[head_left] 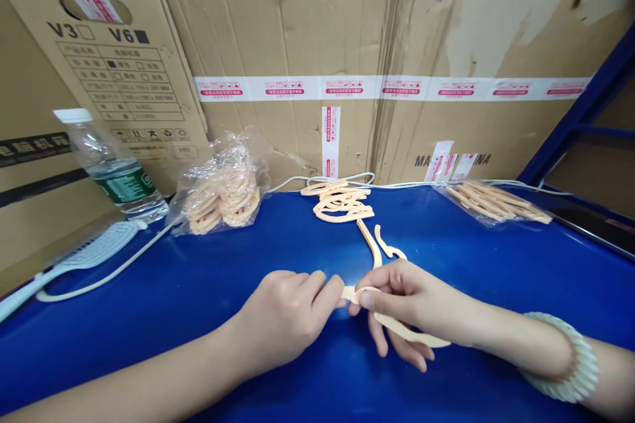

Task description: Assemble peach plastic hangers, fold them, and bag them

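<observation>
Just in front of me, my left hand [292, 314] is closed, pinching one end of a pale beige curved piece [414, 332] that looks like part of a folding clothes hanger. My right hand [401, 301] grips the same piece between thumb and forefinger, its other fingers loosely spread below. The long arm of the piece runs under the right palm and out to the right. Whether one part or two joined parts are held, I cannot tell. Beyond the right hand lie a beige hook [388, 244] and a beige curved strip [370, 242].
A loose pile of beige pieces [342, 201] lies at the back. Bagged beige pieces [223, 195] sit left, bagged strips [496, 201] right. A water bottle [119, 175], a hairbrush [102, 244] and a white cable [114, 277] are at left. Cardboard [297, 26] walls the blue table [188, 304].
</observation>
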Action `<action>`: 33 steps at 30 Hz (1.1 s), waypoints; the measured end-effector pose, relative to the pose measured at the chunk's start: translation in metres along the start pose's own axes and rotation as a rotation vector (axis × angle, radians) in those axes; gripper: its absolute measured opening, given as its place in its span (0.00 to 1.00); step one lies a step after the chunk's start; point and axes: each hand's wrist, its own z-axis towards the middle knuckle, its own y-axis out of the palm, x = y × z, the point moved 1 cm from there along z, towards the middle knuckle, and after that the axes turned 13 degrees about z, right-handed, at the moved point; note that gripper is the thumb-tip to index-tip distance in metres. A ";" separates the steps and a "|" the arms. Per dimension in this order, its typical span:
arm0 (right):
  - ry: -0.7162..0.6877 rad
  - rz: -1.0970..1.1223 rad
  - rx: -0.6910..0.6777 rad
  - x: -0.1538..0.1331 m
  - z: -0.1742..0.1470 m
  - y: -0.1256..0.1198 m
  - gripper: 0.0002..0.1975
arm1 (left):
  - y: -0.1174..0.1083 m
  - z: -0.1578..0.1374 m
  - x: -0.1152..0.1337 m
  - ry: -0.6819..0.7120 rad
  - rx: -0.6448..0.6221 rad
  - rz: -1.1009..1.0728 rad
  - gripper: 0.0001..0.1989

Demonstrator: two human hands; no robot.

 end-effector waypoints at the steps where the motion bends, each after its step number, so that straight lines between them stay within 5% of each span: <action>1: -0.011 -0.027 0.018 0.000 -0.001 0.001 0.23 | -0.001 0.001 0.001 0.007 0.000 0.005 0.13; 17: -0.281 -0.553 0.168 0.003 -0.014 0.011 0.19 | -0.002 0.002 0.003 -0.075 -0.076 -0.121 0.18; 21: -0.605 -0.895 0.211 -0.005 -0.021 0.016 0.14 | 0.004 0.002 -0.004 -0.302 -0.227 -0.465 0.20; 25: -0.704 -0.769 0.407 -0.030 -0.028 -0.001 0.14 | 0.007 0.004 -0.012 -0.604 -0.245 -0.820 0.18; 28: -0.874 -0.873 0.583 -0.052 -0.032 -0.026 0.07 | 0.011 0.004 -0.017 -0.893 -0.278 -1.221 0.17; 33: -0.910 -1.154 0.525 -0.060 -0.027 -0.053 0.06 | 0.015 0.007 -0.025 -1.240 -0.130 -1.668 0.08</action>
